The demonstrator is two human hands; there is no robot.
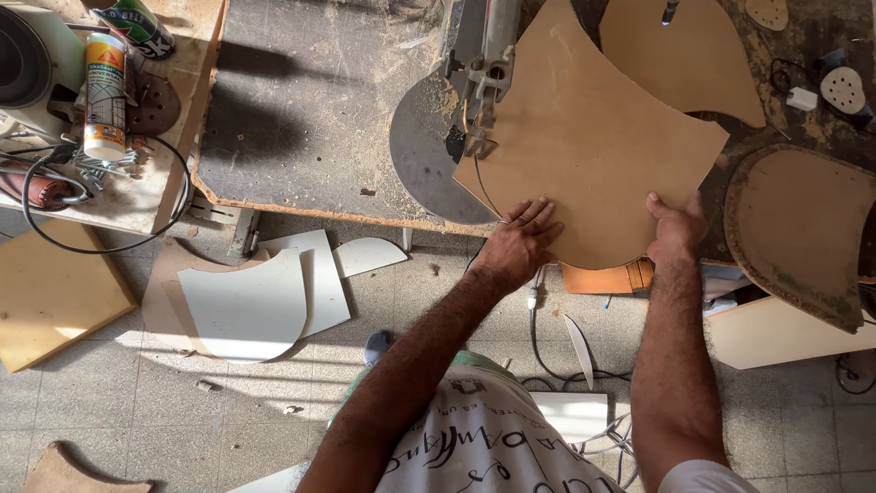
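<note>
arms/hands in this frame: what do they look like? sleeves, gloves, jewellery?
Both forearms are bare and hairy, no gloves or long sleeves. The left hand wears a thin ring on one finger; the right hand shows no ring or watch. The shirt below is white with black script lettering, green at the neckline.

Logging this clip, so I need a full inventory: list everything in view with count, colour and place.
board: 1, tan, on the bench under both hands
saw: 1, grey, at the board's left edge
disc: 1, grey, under the saw
cut boards: 2, brown, bench right
white panels: about 3, floor left
tube: 1, white and orange, side table
cable: 1, black, side table
sanding pad: 1, white, top right
left hand: flat on the board
right hand: grips the board's edge
</note>
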